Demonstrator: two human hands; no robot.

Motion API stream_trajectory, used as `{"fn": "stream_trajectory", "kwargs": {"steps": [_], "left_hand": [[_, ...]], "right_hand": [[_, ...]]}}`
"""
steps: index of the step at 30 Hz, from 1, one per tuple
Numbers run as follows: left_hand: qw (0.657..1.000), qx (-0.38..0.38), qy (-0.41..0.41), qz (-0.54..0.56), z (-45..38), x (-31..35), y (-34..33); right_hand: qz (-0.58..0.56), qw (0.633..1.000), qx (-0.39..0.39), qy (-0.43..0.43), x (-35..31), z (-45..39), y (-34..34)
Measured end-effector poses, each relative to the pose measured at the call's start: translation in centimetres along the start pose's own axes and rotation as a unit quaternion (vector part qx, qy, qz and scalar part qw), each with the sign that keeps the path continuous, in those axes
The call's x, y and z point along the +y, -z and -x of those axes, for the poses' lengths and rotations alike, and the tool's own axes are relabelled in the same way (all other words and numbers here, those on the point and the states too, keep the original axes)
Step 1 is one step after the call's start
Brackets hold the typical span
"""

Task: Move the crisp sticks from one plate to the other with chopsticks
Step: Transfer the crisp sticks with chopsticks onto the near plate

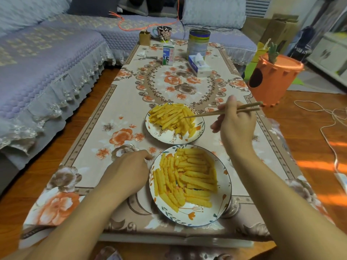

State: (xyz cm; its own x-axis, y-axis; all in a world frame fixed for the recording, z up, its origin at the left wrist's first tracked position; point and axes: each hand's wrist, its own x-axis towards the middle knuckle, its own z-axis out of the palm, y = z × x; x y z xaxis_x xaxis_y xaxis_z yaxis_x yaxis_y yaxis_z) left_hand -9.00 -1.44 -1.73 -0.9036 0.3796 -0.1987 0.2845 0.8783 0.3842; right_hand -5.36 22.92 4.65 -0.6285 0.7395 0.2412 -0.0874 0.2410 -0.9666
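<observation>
Two white flower-patterned plates sit on the table. The far plate [165, 135] carries a heap of yellow crisp sticks [171, 117]. The near plate [221, 207] holds many more crisp sticks [187, 179], laid flatter. My right hand [235, 122] grips a pair of wooden chopsticks [212, 113]; their tips reach into the right side of the far heap. Whether a stick is pinched between the tips is unclear. My left hand [127, 169] rests on the tablecloth just left of the near plate, fingers loosely bent, touching its rim.
Farther up the floral tablecloth [120, 109] stand a milk carton [168, 54], a tissue box [198, 65], a tin can [199, 43], a mug [163, 32] and keys [145, 57]. A sofa [47, 59] lies left, an orange bin [270, 79] right.
</observation>
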Motion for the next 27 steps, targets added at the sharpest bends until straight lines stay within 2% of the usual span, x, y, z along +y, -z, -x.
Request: {"fn": "stream_trajectory", "kwargs": {"steps": [4, 7, 13, 17, 19, 24, 27], "left_hand": [[1.000, 0.019, -0.004, 0.007, 0.0, -0.4, 0.2], [1.000, 0.013, -0.001, -0.005, 0.2, -0.6, 0.2], [0.999, 0.013, 0.001, -0.031, 0.4, -0.2, 0.0], [0.999, 0.014, -0.004, -0.043, 0.4, -0.1, -0.1], [0.999, 0.016, -0.009, -0.051, 0.4, 0.0, -0.1], [0.996, 0.023, -0.020, -0.085, 0.8, 0.5, -0.4], [0.994, 0.026, -0.026, -0.103, 0.8, 0.6, -0.6]], "right_hand": [[-0.051, 0.996, -0.062, -0.041, -2.1, 0.9, 2.9], [-0.041, 0.989, -0.122, -0.070, -3.2, 2.9, 3.8], [0.067, 0.969, -0.236, -0.009, -3.6, 5.5, 4.0], [0.103, 0.956, -0.275, 0.007, -3.5, 5.5, 3.9], [0.101, 0.962, -0.252, 0.015, -3.6, 4.6, 4.2], [0.039, 0.994, -0.099, 0.000, -2.1, 0.8, 4.9], [0.053, 0.996, -0.066, -0.017, -0.1, -0.6, 4.3]]}}
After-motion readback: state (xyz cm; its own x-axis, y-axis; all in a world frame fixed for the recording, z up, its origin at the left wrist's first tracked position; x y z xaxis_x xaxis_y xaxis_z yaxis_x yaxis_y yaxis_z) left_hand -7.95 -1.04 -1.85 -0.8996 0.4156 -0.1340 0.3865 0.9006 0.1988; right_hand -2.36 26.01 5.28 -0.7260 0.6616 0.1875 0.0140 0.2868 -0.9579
